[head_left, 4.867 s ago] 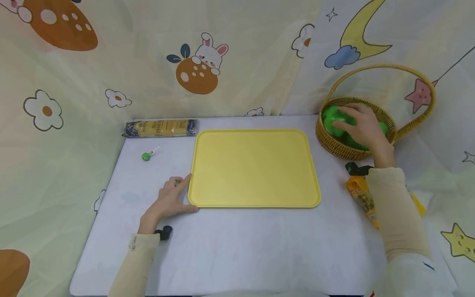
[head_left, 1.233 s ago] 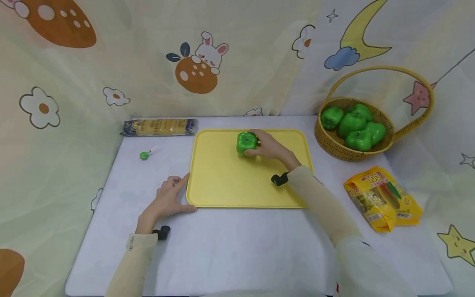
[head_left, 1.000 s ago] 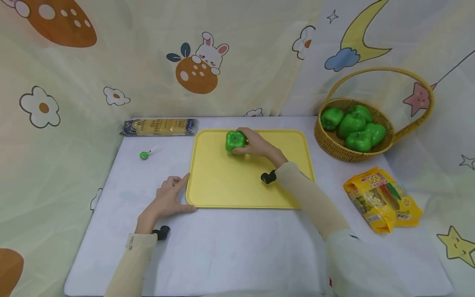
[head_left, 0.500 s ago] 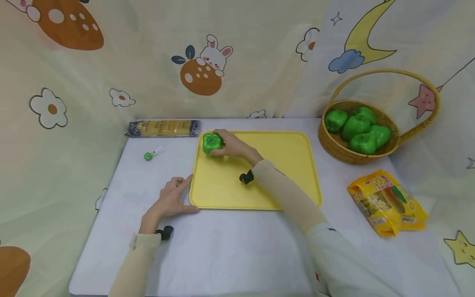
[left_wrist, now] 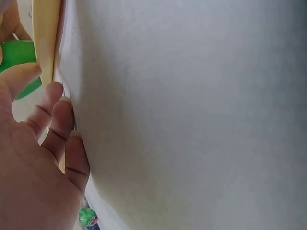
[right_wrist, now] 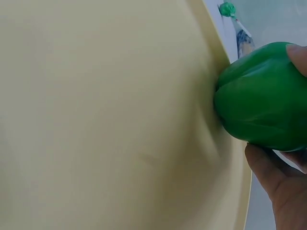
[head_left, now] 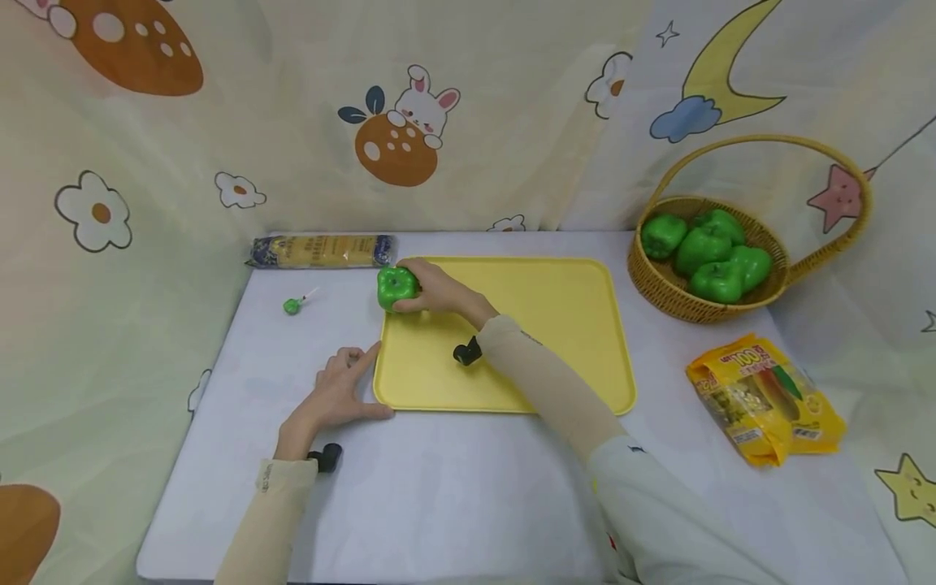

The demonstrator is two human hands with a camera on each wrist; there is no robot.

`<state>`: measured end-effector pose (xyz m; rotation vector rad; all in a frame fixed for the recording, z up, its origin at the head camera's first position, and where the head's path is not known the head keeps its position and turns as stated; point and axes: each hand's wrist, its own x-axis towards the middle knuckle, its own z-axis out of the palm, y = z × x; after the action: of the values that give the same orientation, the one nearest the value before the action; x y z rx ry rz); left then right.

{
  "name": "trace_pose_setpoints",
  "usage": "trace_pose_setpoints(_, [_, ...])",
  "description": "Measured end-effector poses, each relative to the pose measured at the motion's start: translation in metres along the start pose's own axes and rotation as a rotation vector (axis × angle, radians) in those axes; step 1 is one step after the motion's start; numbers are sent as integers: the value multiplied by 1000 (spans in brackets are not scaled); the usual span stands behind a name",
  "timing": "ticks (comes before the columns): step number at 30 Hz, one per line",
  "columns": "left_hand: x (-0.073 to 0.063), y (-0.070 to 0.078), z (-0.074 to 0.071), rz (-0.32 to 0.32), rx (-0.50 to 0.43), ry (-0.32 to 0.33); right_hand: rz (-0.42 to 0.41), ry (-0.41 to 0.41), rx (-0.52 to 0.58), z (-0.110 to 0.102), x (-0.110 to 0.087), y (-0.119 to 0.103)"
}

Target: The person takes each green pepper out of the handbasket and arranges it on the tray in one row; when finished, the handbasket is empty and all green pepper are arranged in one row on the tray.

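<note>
My right hand (head_left: 441, 290) grips a green bell pepper (head_left: 396, 290) at the far left corner of a yellow tray (head_left: 512, 349). Thumb and fingers wrap the pepper's right side. In the right wrist view the pepper (right_wrist: 261, 98) overlaps the tray's rim; whether it touches is hard to tell. At the tray's near left corner rests my left hand (head_left: 332, 394), its index finger against the left edge and its thumb along the front edge. The left wrist view shows that hand's other fingers (left_wrist: 61, 117) slightly bent beside the tray's side.
A wicker basket (head_left: 669, 301) with several green bell peppers (head_left: 704, 249) stands at the back right. Nearer lies a yellow snack packet (head_left: 764, 398). Left of the tray are a green lollipop (head_left: 292, 306) and, behind it, a long clear-and-gold packet (head_left: 318, 252) against the back curtain.
My right hand has taken a bell pepper from the basket and carried it leftward across the tray to its far left corner. The left hand keeps its place at the tray.
</note>
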<state>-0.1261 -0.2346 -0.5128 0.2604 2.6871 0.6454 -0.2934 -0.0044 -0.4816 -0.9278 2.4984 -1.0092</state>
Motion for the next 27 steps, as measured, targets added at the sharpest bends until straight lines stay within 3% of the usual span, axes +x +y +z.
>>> trace_pose_setpoints(27, [-1, 5, -3, -14, 25, -10, 20, -16, 48, 4, 0, -3])
